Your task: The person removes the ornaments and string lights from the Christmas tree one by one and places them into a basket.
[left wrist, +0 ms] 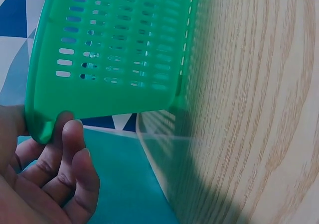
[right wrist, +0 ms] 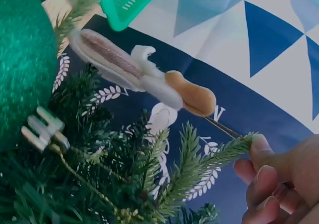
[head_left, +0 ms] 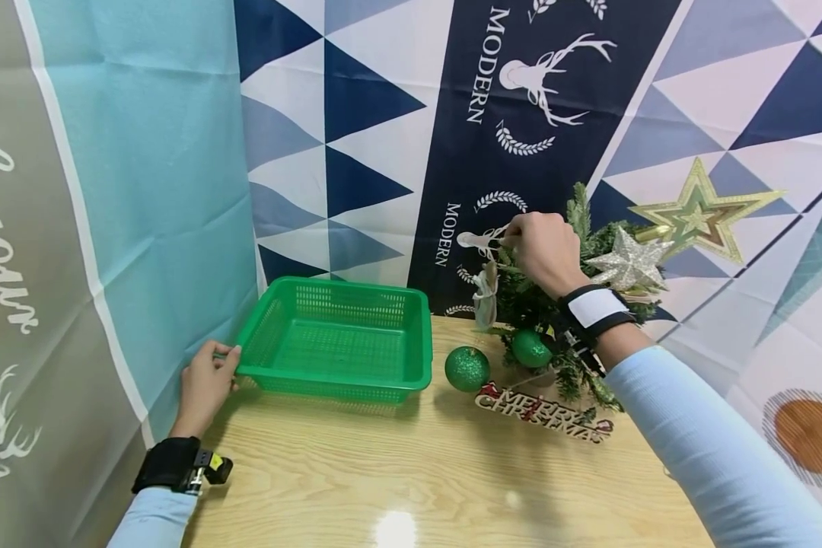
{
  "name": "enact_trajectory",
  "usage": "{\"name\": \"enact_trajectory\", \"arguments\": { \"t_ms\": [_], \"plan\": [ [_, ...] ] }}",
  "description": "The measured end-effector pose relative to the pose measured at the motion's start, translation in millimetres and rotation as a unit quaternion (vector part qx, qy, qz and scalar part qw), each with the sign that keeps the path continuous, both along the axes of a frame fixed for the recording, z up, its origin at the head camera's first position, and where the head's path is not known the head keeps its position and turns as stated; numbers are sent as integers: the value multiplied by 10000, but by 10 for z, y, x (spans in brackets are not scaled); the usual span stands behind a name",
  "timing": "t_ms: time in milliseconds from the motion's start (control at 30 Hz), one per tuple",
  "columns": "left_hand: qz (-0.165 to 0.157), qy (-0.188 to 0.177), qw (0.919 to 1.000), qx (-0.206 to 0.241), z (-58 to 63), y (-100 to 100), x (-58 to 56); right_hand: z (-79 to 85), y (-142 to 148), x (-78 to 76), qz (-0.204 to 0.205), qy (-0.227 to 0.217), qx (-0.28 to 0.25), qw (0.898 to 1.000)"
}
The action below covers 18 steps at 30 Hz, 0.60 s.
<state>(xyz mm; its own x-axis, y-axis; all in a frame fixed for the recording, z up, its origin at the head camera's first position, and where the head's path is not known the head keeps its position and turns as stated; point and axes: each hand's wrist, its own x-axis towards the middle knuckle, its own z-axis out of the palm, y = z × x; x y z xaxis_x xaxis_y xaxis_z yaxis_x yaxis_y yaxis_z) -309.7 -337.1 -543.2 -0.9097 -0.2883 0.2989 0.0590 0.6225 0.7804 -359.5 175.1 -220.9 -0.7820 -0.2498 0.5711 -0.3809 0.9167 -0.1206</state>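
Observation:
My left hand (head_left: 208, 384) pinches the near left corner of a green plastic basket (head_left: 336, 384), thumb and fingers about its rim (left wrist: 42, 129). In the head view my right hand (head_left: 544, 251) is up at the left side of a small Christmas tree (head_left: 575, 380). The right wrist view has its thumb and fingertips pinching a branch tip (right wrist: 224, 152), where a thin gold cord (right wrist: 224, 126) meets it. From that cord hangs a soft ornament (right wrist: 124, 64) with a tan rounded end and a pale body. A glittery green ball (right wrist: 22, 69) hangs close by.
A loose green glitter ball (head_left: 467, 369) lies between basket and tree. In front of the tree is a "Merry Christmas" sign (head_left: 544, 415). A silver star (head_left: 632, 261) and a large gold star (head_left: 702, 213) stick out right. Patterned cloth (head_left: 370, 152) stands behind the wooden table (head_left: 329, 472).

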Motion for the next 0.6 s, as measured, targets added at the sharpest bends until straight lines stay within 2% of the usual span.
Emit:
{"name": "enact_trajectory", "arguments": {
  "t_ms": [300, 500, 600],
  "plan": [
    [186, -14, 9997, -149, -11, -16, -46, 78, -48, -1, -98, -69, -134, 9998],
    [223, -35, 9997, -111, -32, -34, -66, 99, -82, 1, 52, -260, -136, 9996],
    [259, -84, 9995, -130, 0, -3, -56, 81, -70, -17, 99, -286, -69, 9995]
  ]
}}
